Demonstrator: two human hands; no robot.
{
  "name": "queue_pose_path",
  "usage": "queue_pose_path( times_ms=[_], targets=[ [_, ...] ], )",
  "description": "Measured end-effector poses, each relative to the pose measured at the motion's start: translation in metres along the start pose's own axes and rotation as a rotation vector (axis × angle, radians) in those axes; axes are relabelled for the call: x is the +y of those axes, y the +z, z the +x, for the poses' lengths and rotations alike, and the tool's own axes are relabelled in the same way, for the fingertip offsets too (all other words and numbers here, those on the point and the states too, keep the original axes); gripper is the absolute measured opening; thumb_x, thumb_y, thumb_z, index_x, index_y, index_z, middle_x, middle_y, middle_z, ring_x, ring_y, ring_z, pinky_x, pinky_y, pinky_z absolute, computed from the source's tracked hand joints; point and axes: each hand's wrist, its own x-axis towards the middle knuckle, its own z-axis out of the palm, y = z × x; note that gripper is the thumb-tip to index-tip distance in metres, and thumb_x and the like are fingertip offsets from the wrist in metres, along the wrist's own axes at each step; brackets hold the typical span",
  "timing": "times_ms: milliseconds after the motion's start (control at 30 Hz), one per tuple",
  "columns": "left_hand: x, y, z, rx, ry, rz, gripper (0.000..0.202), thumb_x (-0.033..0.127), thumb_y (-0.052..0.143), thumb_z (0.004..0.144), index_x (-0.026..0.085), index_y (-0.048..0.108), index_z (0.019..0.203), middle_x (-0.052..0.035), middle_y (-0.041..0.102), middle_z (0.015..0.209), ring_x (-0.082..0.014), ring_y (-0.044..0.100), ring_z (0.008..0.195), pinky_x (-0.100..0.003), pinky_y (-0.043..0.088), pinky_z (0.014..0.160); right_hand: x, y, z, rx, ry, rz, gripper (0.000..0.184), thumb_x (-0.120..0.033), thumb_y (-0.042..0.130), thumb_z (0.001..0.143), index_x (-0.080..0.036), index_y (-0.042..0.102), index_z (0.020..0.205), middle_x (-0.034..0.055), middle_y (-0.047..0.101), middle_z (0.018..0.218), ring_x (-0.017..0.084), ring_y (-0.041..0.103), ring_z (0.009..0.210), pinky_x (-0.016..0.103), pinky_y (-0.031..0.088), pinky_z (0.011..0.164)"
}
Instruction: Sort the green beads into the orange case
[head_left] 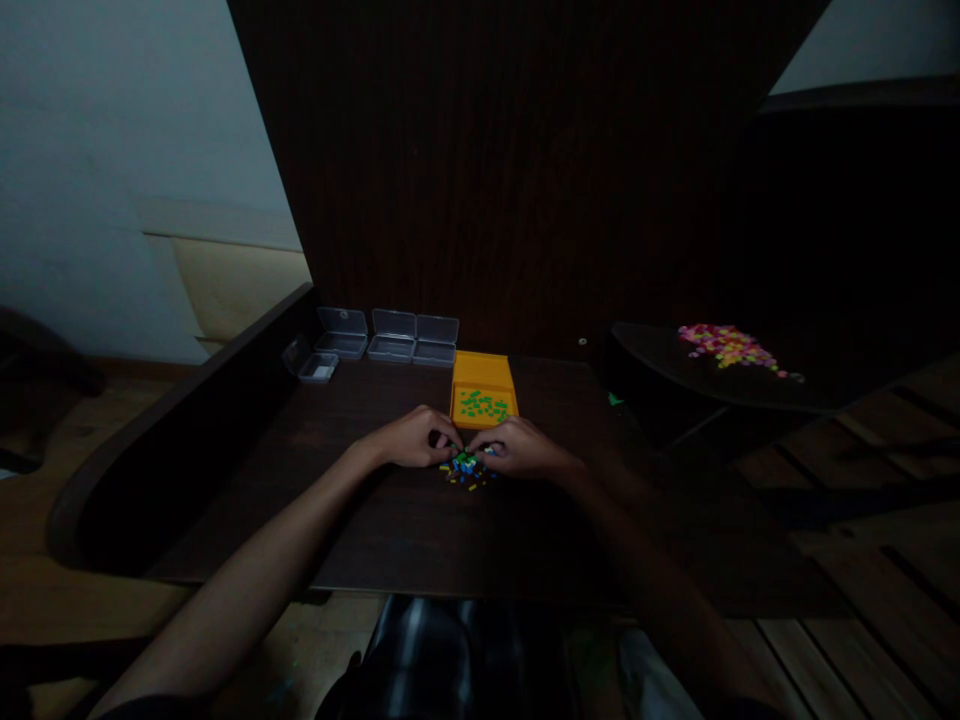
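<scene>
While curled hands (pixel 416 437) (pixel 523 448) meet over small pieces (pixel 466 468), grip unclear, the pieces' long axes point various ways.

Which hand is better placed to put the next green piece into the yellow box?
Probably the right hand, along the near edge of the yellow box; the left hand lies mostly left of it.
</scene>
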Motion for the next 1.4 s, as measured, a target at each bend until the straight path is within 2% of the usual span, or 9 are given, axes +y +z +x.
queue_pose_path(
  times_ms=[200, 500, 767, 1000, 1233, 1400],
  targets=[
    [0.001, 0.005, 0.001, 0.003, 0.0, -0.02, 0.014, 0.015, 0.063, 0.077, 0.012, 0.075, 0.084, 0.0003, 0.062, 0.063, -0.0071, 0.051, 0.053, -0.017, 0.037, 0.055, 0.003, 0.009, 0.004, -0.02, -0.054, -0.051, 0.024, -0.022, 0.055, 0.083, -0.022, 0.077, 0.094, 0.0014, 0.073, 0.074, 0.011, 0.055, 0.059, 0.022, 0.032, 0.059],
    [0.004, 0.008, 0.003, 0.022, -0.067, -0.017, 0.014, 0.012, 0.061, 0.076, 0.013, 0.074, 0.082, 0.0025, 0.061, 0.059, -0.0063, 0.05, 0.052, -0.016, 0.036, 0.054, -0.004, -0.004, 0.0, -0.048, 0.044, -0.067, 0.022, -0.019, 0.058, 0.079, -0.02, 0.077, 0.091, 0.0002, 0.07, 0.07, 0.009, 0.049, 0.056, 0.021, 0.028, 0.056],
    [-0.001, 0.01, 0.003, 0.034, -0.091, -0.003, 0.017, 0.011, 0.058, 0.075, 0.013, 0.073, 0.083, 0.0029, 0.059, 0.059, -0.0066, 0.05, 0.051, -0.016, 0.035, 0.053, 0.001, -0.005, -0.001, -0.063, 0.059, -0.08, 0.022, -0.02, 0.061, 0.076, -0.022, 0.077, 0.091, 0.0006, 0.071, 0.072, 0.012, 0.055, 0.062, 0.022, 0.033, 0.06],
    [0.004, 0.007, 0.003, 0.032, -0.092, 0.002, 0.019, 0.01, 0.058, 0.075, 0.014, 0.073, 0.087, 0.0039, 0.056, 0.057, -0.0069, 0.048, 0.051, -0.016, 0.035, 0.054, -0.001, -0.003, 0.0, -0.077, 0.062, -0.097, 0.018, -0.027, 0.062, 0.08, -0.023, 0.077, 0.09, 0.0011, 0.072, 0.076, 0.013, 0.058, 0.067, 0.023, 0.034, 0.062],
    [0.0, 0.008, 0.002, 0.02, -0.054, 0.013, 0.025, 0.008, 0.056, 0.074, 0.013, 0.074, 0.091, 0.0023, 0.061, 0.062, -0.0068, 0.049, 0.053, -0.016, 0.035, 0.055, -0.003, -0.004, 0.0, -0.089, 0.072, -0.134, 0.017, -0.024, 0.063, 0.08, -0.023, 0.076, 0.089, 0.0014, 0.073, 0.078, 0.014, 0.059, 0.07, 0.023, 0.034, 0.063],
    [0.003, 0.007, 0.002, 0.01, -0.089, 0.006, 0.026, 0.009, 0.057, 0.074, 0.013, 0.074, 0.093, 0.0036, 0.057, 0.058, -0.0065, 0.048, 0.05, -0.016, 0.035, 0.053, -0.002, -0.002, 0.0, -0.075, 0.075, -0.135, 0.017, -0.028, 0.065, 0.079, -0.024, 0.076, 0.09, 0.0015, 0.073, 0.08, 0.016, 0.061, 0.074, 0.023, 0.035, 0.065]
  ],
)
